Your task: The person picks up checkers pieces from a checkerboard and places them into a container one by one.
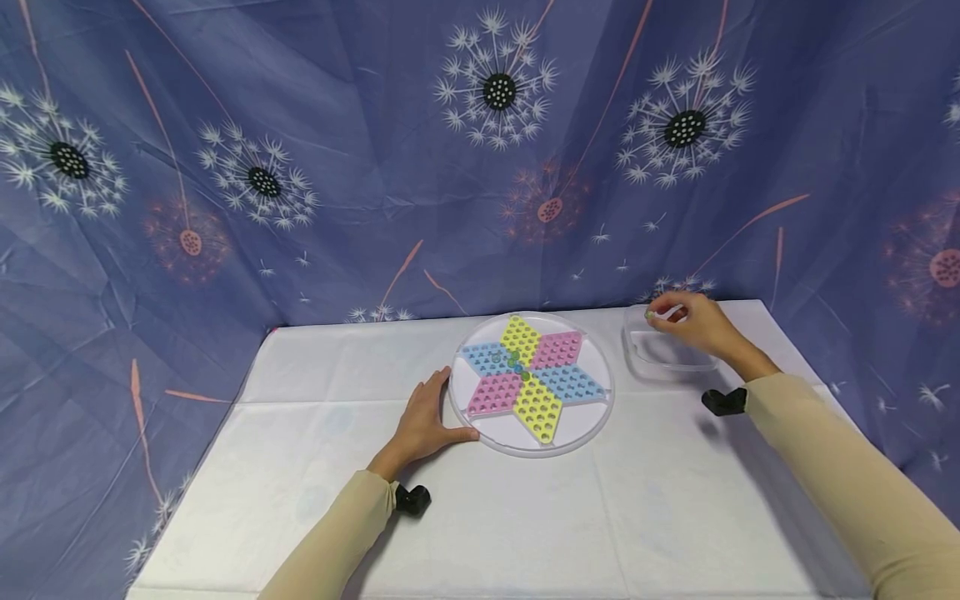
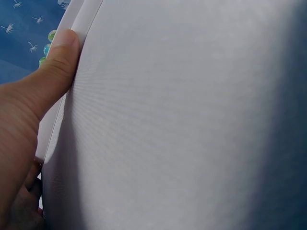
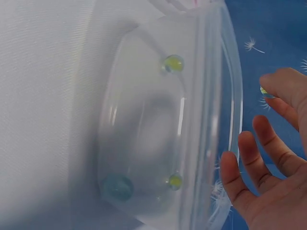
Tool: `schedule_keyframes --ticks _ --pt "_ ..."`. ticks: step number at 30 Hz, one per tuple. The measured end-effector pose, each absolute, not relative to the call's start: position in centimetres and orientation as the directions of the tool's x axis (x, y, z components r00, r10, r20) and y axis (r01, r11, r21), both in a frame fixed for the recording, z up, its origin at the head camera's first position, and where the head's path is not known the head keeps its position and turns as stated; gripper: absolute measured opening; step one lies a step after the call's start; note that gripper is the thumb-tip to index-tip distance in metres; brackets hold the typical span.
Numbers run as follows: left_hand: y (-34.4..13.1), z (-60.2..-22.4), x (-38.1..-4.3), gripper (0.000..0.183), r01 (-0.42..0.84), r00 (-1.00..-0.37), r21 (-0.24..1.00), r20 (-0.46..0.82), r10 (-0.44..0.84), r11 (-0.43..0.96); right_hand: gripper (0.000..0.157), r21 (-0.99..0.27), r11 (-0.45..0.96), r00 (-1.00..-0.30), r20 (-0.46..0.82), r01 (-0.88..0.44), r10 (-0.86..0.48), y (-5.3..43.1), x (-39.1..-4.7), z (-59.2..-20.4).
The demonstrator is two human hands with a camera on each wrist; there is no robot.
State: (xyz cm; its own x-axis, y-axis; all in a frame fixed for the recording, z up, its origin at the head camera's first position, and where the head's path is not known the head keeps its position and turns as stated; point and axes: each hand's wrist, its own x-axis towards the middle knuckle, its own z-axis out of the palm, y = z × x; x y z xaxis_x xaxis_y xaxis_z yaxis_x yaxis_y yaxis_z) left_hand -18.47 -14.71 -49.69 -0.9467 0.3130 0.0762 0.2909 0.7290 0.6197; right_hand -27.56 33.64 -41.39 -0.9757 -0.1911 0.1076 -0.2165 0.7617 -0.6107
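My left hand [image 1: 424,422] rests at the left rim of a round white Chinese checkers board [image 1: 491,432], fingers and thumb spread along its edge. In the left wrist view the thumb [image 2: 61,55] lies against the rim. Several glass marbles [image 1: 526,376] sit in holes at the middle of the star. My right hand [image 1: 697,323] pinches a green-yellow marble [image 3: 264,90] between thumb and forefinger, raised above the clear plastic container [image 1: 671,365], its other fingers loosely spread. Inside the container lie two small yellow-green marbles [image 3: 173,63] and a larger teal one [image 3: 118,187].
A white cloth covers the table [image 1: 315,433]. Behind it hangs a blue-purple curtain [image 1: 390,150] with dandelion prints, close to the far side of the board and container. Black wrist cameras [image 1: 412,501] sit at both sleeves.
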Motion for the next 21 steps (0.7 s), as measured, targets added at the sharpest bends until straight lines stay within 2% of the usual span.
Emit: schedule_keyframes --ticks 10,15,21 --pt "-14.7 -49.7 -18.4 0.124 0.297 -0.945 0.626 0.086 0.315 0.721 0.018 -0.573 0.781 -0.967 0.093 -0.247 -0.237 33.5 -28.0 -42.4" --pt "-14.7 -49.8 -18.5 0.124 0.303 -0.944 0.626 0.093 0.316 0.719 0.021 -0.559 0.797 -0.968 0.042 -0.229 -0.249 33.4 -27.9 -42.6" --pt "-14.8 -49.9 -18.6 0.125 0.310 -0.942 0.621 0.099 0.320 0.720 0.023 -0.562 0.795 -0.967 0.036 -0.230 -0.254 33.4 -27.8 -42.6"
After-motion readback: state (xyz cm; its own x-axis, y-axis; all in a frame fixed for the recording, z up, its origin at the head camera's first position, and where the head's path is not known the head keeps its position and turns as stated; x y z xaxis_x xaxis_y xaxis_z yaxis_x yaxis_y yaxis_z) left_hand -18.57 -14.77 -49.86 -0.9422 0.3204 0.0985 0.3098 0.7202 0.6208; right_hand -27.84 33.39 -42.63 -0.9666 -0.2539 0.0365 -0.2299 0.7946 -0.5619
